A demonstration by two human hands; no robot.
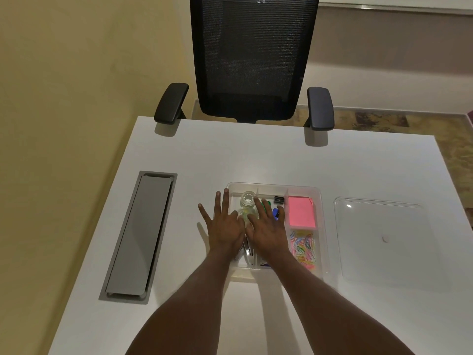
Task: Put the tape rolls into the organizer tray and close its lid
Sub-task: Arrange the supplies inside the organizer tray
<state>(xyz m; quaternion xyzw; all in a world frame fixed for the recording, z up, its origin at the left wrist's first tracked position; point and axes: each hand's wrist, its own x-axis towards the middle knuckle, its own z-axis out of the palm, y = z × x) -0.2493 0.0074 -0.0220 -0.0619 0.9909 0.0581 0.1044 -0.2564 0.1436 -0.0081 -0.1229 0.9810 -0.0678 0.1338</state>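
A clear organizer tray (320, 201) sits mid-table with its top uncovered. In its far left compartment lies a clear tape roll (247, 198), and a second clear roll (244, 213) shows between my hands just nearer. My left hand (223, 226) is flat with fingers spread over the tray's left edge. My right hand (267, 226) is flat with fingers spread over the tray's left and middle compartments. Neither hand holds anything. The clear lid (378, 239) lies flat on the table to the right of the tray, apart from it.
The tray also holds a pink sticky-note pad (301, 211), coloured paper clips (304, 248), a black binder clip (278, 200) and partly hidden blue and green items. A grey cable hatch (139, 234) is set into the table's left. A black mesh chair (253, 60) stands at the far edge.
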